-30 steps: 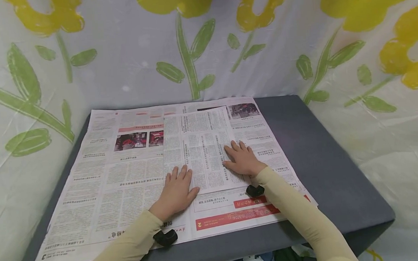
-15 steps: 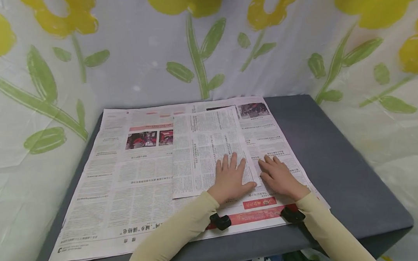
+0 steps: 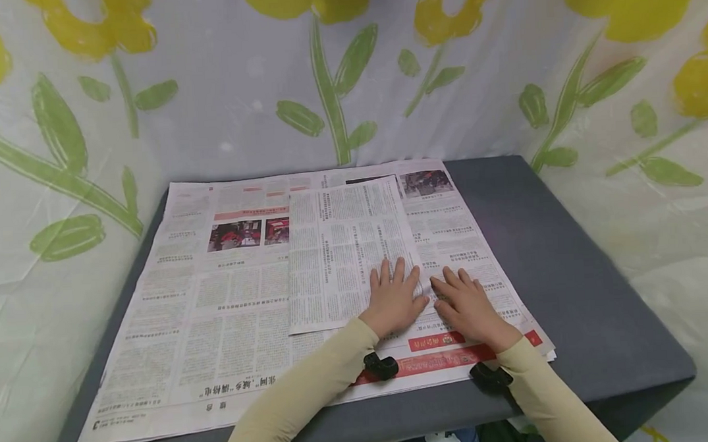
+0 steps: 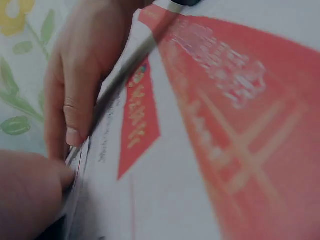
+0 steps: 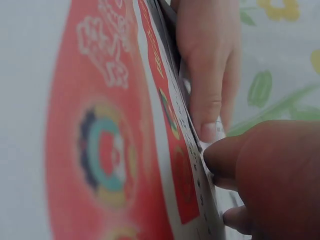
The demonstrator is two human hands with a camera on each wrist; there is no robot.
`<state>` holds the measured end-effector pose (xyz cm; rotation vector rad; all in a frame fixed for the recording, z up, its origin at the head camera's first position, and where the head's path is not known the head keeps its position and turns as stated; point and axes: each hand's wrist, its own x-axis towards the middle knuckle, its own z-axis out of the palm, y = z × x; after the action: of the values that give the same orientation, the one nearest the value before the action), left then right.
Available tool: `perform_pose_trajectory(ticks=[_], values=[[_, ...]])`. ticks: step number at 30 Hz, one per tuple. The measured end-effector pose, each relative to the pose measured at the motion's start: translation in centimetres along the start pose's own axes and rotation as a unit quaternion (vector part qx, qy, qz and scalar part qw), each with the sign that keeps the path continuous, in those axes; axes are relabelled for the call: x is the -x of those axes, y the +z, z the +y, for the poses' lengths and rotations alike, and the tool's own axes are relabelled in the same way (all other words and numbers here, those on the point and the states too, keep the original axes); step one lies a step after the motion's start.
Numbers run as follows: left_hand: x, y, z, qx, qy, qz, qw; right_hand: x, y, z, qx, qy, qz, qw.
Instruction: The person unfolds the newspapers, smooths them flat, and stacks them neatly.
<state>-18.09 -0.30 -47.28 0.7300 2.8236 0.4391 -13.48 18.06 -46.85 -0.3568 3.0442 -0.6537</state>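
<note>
A small folded newspaper sheet (image 3: pixel 343 254) lies flat on a larger spread newspaper (image 3: pixel 217 339). My left hand (image 3: pixel 392 302) rests on the small sheet's near right part, fingers straight and spread, and hides that corner. Just to its right, my right hand (image 3: pixel 473 308) lies palm down on the larger newspaper, fingers slightly bent, its fingertips close to the small sheet's right edge. Neither hand grips anything. In the left wrist view the left hand (image 4: pixel 30 192) is blurred, with the right hand (image 4: pixel 85 70) beyond it. The right wrist view shows the right hand's fingers (image 5: pixel 227 155) touching the paper.
The newspapers cover most of a dark grey table (image 3: pixel 582 290), whose bare strip runs along the right side. A flower-printed curtain (image 3: pixel 218 108) closes off the back and sides. Black wrist devices (image 3: pixel 381 366) sit under both forearms.
My left hand has moved right onto the small sheet's right part. My right hand has slid off the small sheet, rightward and nearer. The head view has shifted slightly.
</note>
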Motion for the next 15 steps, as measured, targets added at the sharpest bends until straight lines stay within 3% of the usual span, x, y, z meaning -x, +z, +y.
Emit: perform_pose_trajectory(ticks=[6, 9, 12, 15], values=[[-0.2, -0.8, -0.1, 0.043, 0.002, 0.016, 0.999, -0.1, 0.3, -0.5, -0.001, -0.011, 0.002, 0.9999], [-0.4, -1.5, -0.2, 0.092, -0.007, 0.028, 0.9953, -0.3, 0.5, -0.8, 0.004, -0.022, 0.0, 0.9997], [-0.4, -2.1, -0.5, 0.156, -0.013, 0.047, 0.9865, -0.4, 0.6, -1.1, 0.012, -0.024, -0.009, 0.9996], [-0.2, -2.8, -1.0, 0.226, -0.017, 0.07, 0.9714, -0.5, 0.6, -1.3, 0.019, -0.022, -0.02, 0.9994]])
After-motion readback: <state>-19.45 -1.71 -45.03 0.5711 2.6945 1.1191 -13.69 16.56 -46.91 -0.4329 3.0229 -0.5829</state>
